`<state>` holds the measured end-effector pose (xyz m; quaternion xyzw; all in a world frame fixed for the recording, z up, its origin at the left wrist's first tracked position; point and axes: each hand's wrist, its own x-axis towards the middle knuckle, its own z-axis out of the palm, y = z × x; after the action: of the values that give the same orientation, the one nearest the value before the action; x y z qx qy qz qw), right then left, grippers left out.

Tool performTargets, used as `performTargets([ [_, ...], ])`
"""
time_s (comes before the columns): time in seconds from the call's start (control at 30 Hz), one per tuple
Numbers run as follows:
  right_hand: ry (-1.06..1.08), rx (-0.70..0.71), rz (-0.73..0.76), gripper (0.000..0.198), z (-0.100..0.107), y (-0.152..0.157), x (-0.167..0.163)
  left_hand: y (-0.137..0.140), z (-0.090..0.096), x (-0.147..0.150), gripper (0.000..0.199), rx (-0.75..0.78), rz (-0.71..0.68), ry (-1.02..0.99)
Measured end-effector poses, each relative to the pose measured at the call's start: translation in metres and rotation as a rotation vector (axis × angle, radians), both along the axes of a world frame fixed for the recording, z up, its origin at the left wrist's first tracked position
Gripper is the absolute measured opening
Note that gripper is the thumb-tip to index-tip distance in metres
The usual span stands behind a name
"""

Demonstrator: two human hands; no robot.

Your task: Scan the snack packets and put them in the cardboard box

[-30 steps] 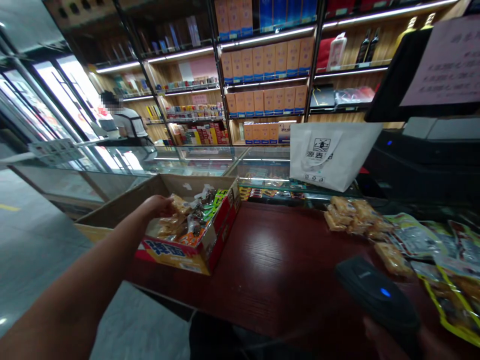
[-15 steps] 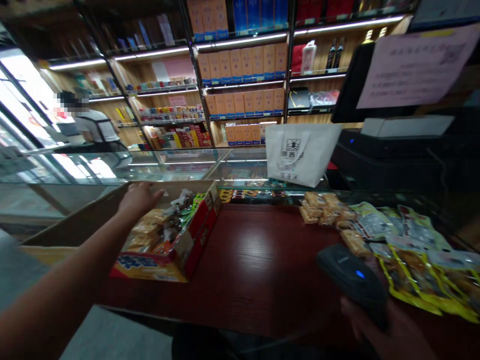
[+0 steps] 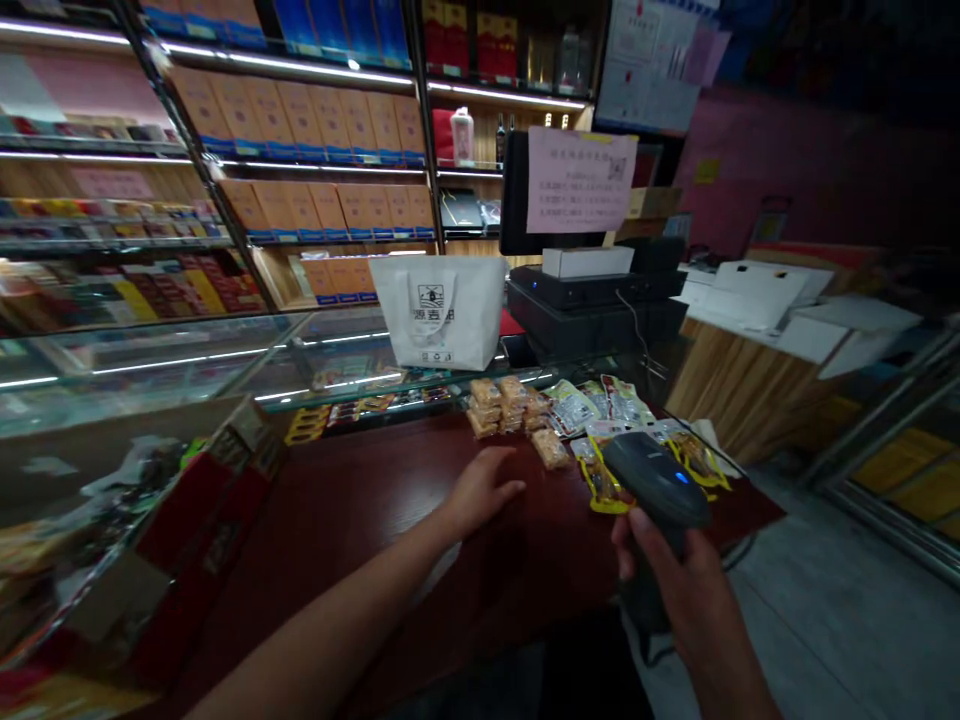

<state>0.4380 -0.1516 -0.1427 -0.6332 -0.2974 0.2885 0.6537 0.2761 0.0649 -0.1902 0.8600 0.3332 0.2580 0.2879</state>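
Plainly, one hand free and one gripping a scanner

Nearer the wearer than the white carrier bag (image 3: pixel 446 335), the left hand (image 3: pixel 480 493) hangs over the dark red countertop (image 3: pixel 360 510), fingers loosely bent, thumb parted, nothing visible in its grasp; whether it touches the wood cannot be told. To the bag's right and nearer the wearer, the right hand (image 3: pixel 691 590) wraps the handle of a handheld barcode scanner (image 3: pixel 646 468). Just before the bag's right side sit stacked clear-wrapped snack packets (image 3: pixel 510 405), a single packet (image 3: pixel 551 450) beside them. Farther right of the bag lie silvery pouches (image 3: pixel 574 410) and yellow-edged pouches (image 3: pixel 598 480), the latter partly behind the scanner. Left of the bag stands an open carton (image 3: pixel 184 515).
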Motion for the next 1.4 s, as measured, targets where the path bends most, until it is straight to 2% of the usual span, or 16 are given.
performTargets([
  [0.07, -0.012, -0.001, -0.019, 0.05, 0.0, -0.006, 0.004, 0.0, -0.01, 0.037, 0.075, 0.022, -0.011, -0.014],
  [0.13, -0.021, 0.0, -0.029, 0.05, 0.001, -0.01, 0.007, 0.003, -0.012, 0.066, 0.089, 0.033, 0.001, 0.007],
  [0.2, -0.01, 0.009, -0.03, 0.049, 0.001, -0.014, 0.009, 0.008, -0.01, 0.084, 0.091, 0.037, 0.018, 0.045],
  [0.3, 0.014, 0.013, -0.032, 0.049, -0.002, -0.018, 0.011, 0.013, -0.008, 0.092, 0.084, 0.058, 0.056, 0.101],
  [0.43, 0.019, 0.0, -0.041, 0.05, -0.01, -0.018, 0.011, 0.0, -0.01, 0.076, 0.091, 0.083, 0.16, 0.075],
  [0.6, -0.023, -0.063, -0.011, 0.045, -0.014, -0.007, 0.001, -0.062, -0.002, 0.032, 0.099, 0.06, 0.229, -0.186],
  [0.73, -0.098, -0.098, 0.018, 0.038, -0.009, 0.005, -0.02, -0.113, 0.013, 0.001, 0.097, 0.151, 0.29, -0.312],
  [0.83, -0.109, -0.085, 0.051, 0.042, -0.006, 0.013, -0.039, -0.134, 0.019, -0.017, 0.095, 0.216, 0.326, -0.34],
  [0.93, -0.069, -0.048, 0.09, 0.046, -0.004, 0.016, -0.054, -0.144, 0.023, -0.035, 0.094, 0.219, 0.318, -0.377],
  [1.0, -0.049, -0.04, 0.107, 0.045, -0.002, 0.015, -0.06, -0.146, 0.027, -0.047, 0.097, 0.13, 0.292, -0.464],
  [1.07, -0.053, -0.056, 0.137, 0.04, 0.0, 0.014, -0.064, -0.146, 0.035, -0.059, 0.097, -0.057, 0.281, -0.579],
  [1.17, -0.088, -0.063, 0.177, 0.04, 0.003, 0.013, -0.067, -0.142, 0.05, -0.074, 0.072, -0.475, 0.263, -0.652],
  [1.23, -0.125, -0.053, 0.181, 0.043, 0.004, 0.014, -0.068, -0.137, 0.058, -0.082, 0.055, -0.694, 0.243, -0.634],
  [1.3, -0.159, -0.07, 0.212, 0.042, 0.004, 0.015, -0.069, -0.132, 0.063, -0.09, 0.047, -0.761, 0.279, -0.646],
  [1.4, -0.164, -0.084, 0.312, 0.04, 0.003, 0.015, -0.067, -0.125, 0.064, -0.104, 0.049, -0.684, 0.436, -0.74],
])
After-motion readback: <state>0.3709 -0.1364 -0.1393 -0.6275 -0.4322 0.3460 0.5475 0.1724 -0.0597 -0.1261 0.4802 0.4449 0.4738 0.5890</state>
